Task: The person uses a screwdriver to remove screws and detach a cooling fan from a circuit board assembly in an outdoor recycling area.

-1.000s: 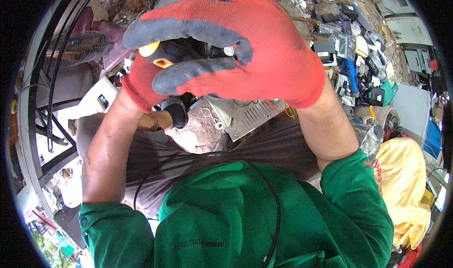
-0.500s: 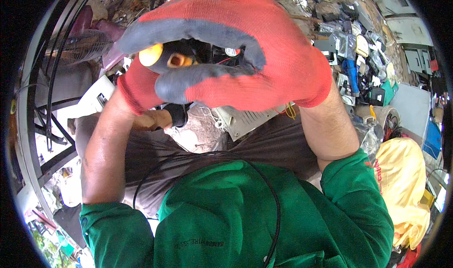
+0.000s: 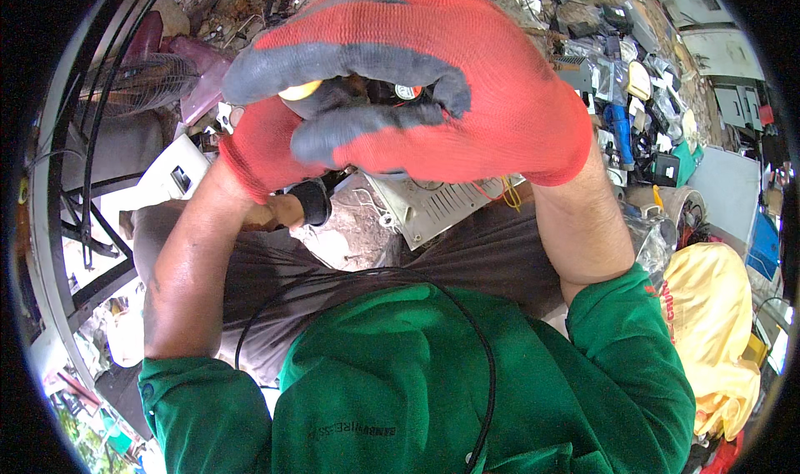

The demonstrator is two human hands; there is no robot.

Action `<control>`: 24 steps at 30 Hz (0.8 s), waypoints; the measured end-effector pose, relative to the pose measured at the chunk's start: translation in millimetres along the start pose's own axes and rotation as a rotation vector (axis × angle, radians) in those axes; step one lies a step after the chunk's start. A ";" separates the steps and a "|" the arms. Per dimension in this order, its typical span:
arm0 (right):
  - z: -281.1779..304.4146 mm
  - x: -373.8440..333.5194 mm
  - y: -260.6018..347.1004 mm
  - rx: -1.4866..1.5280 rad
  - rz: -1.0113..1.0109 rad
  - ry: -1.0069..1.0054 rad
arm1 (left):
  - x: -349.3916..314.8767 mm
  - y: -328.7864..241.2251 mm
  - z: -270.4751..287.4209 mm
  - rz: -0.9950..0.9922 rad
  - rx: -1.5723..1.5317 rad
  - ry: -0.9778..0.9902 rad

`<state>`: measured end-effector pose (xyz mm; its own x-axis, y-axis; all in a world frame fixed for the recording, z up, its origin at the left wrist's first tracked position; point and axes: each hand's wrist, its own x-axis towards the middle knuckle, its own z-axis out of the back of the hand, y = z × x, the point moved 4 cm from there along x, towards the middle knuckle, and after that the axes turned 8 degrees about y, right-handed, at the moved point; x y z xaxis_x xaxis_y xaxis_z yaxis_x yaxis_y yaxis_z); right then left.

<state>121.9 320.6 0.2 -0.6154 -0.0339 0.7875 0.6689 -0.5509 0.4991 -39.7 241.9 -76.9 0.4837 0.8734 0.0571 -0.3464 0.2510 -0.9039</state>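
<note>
Both my hands wear red gloves with grey coated fingers and meet in front of me. My right hand [image 3: 500, 99] curls round a dark part with a small round white-and-red piece [image 3: 407, 92] on it; most of this part is hidden by the fingers. Behind those fingers, my left hand [image 3: 267, 145] is closed on a yellow-ended object [image 3: 301, 90], of which only the tip shows. Below the hands, a pale slotted casing [image 3: 433, 211] lies over my lap, with yellow wires [image 3: 510, 193] coming out beside it.
Wire fan guard [image 3: 154, 82] and dark metal frame [image 3: 67, 182] stand at left. Mixed electronic scrap [image 3: 633, 99] covers the ground at far right, with a blue tube-like piece [image 3: 619, 132] among it. A yellow cloth or sack [image 3: 708, 332] lies near right.
My left hand has shifted slightly right, further behind my right hand. Less of the yellow end shows, and an orange piece seen before is hidden. More of the slotted casing is visible.
</note>
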 end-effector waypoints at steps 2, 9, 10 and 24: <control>3.0 -4.5 -4.0 -0.048 -0.026 0.036 | 1.7 -1.2 -5.3 -0.006 0.001 -0.039; -2.9 -6.9 -9.6 -0.110 0.005 -0.069 | 9.8 -2.4 -10.7 0.080 -0.080 0.110; -0.8 -2.9 -2.6 -0.146 -0.020 -0.061 | 10.6 -2.9 -10.8 0.083 -0.099 0.087; 2.6 8.3 27.7 -0.412 -0.385 0.054 | 19.0 25.7 -23.6 0.030 -0.250 0.196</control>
<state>136.5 307.2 21.5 -0.8106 0.1976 0.5512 0.1801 -0.8116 0.5557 -20.4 255.0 -109.0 0.6307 0.7754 -0.0317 -0.1662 0.0950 -0.9815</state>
